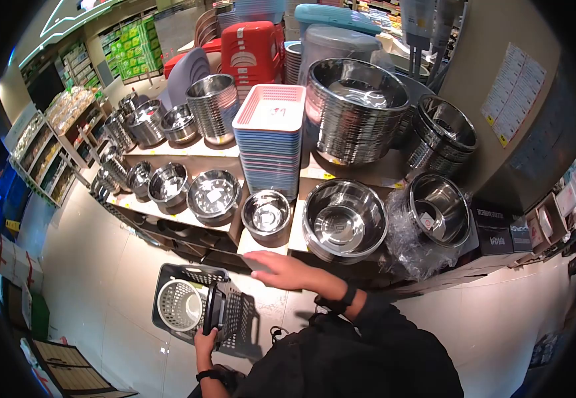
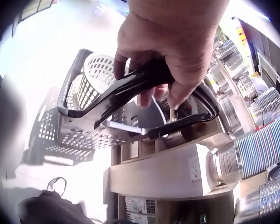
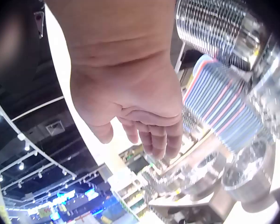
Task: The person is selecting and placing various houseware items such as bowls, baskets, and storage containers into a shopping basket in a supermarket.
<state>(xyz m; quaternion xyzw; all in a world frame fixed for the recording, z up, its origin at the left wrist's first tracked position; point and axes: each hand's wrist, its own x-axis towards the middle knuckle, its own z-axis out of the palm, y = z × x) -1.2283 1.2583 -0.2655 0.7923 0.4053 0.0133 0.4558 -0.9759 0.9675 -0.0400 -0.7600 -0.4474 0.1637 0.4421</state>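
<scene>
Left hand (image 1: 206,341) grips black handle (image 2: 133,85) of basket (image 2: 77,125), probably light, stiff, best held mid-handle; right hand (image 1: 282,272) empty, fingers extended, near shelf's (image 1: 297,240) front edge

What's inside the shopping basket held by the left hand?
Inside the shopping basket sits a white perforated tub. It hides the basket floor beneath it; the black handle, gripped by the left hand, covers more.
</scene>
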